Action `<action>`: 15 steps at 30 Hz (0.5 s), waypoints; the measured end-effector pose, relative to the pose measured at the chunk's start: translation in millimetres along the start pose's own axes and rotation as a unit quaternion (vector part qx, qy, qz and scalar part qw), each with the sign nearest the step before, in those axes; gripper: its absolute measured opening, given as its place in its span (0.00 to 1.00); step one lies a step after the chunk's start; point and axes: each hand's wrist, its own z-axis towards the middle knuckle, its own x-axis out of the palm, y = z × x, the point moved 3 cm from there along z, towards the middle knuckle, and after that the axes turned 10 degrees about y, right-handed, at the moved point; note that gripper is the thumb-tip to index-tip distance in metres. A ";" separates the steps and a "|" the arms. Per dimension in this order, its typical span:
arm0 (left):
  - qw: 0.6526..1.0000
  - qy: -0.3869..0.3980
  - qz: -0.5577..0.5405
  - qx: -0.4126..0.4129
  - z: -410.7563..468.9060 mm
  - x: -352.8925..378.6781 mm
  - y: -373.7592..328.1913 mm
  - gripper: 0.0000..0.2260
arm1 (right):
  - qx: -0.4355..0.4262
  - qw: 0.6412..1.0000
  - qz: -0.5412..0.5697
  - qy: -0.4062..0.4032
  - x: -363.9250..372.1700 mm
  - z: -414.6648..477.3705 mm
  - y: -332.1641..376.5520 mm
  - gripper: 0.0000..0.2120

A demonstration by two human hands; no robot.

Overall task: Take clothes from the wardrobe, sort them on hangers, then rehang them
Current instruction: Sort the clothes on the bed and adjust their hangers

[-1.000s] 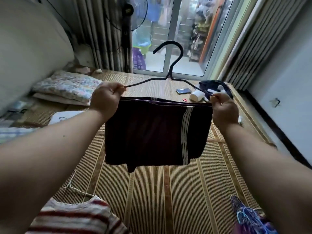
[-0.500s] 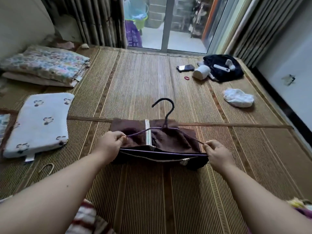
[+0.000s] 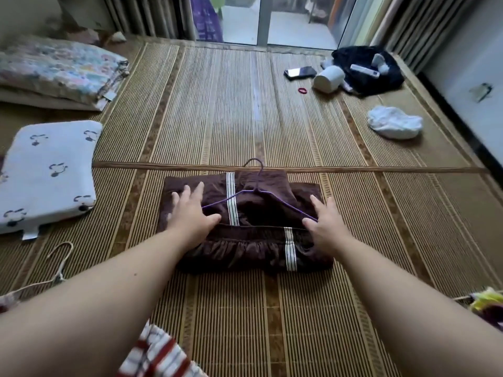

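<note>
On the mat [image 3: 217, 104] right in front of us, the shorts [image 3: 258, 248] are lying folded over the hanger [image 3: 283, 203], with the hook pointing away toward the window. Our left hand [image 3: 190, 216] and right hand [image 3: 328, 227] are both resting flat on the fabric, one at each end of the hanger. The fingers are straight and spread, so the grip is released on both sides. We're holding nothing, just pressing down on the cloth.

A second ago we were holding the whole thing up in the air by the hanger's ends, with the shorts dangling. Half a second ago it was already down on the mat, but we were still pinching those ends. Now the pinch is gone and the palms are going flat.

So we're guessing the shorts are counting as sorted onto their hanger, and we're smoothing them before moving on. The rehanging isn't done yet. A spare hanger [image 3: 60, 257] is sitting to our left, and a striped top [image 3: 155, 355] is poking in at the bottom edge, probably next.
</note>
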 end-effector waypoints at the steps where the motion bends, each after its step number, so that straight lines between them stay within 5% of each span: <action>1: 1.000 0.009 0.005 0.018 -7.0 8.8 -5.6 0.39 | -0.003 0.999 -0.040 0.008 5.3 -6.6 0.9 0.30; 9: 0.992 0.047 0.073 0.095 -90.6 51.0 -67.8 0.37 | -0.011 0.991 -0.132 0.014 2.6 -90.2 -6.1 0.32; 15: 0.955 0.168 0.173 0.174 -201.2 106.6 -124.3 0.35 | 0.064 0.987 -0.150 -0.011 -37.9 -192.8 -88.1 0.27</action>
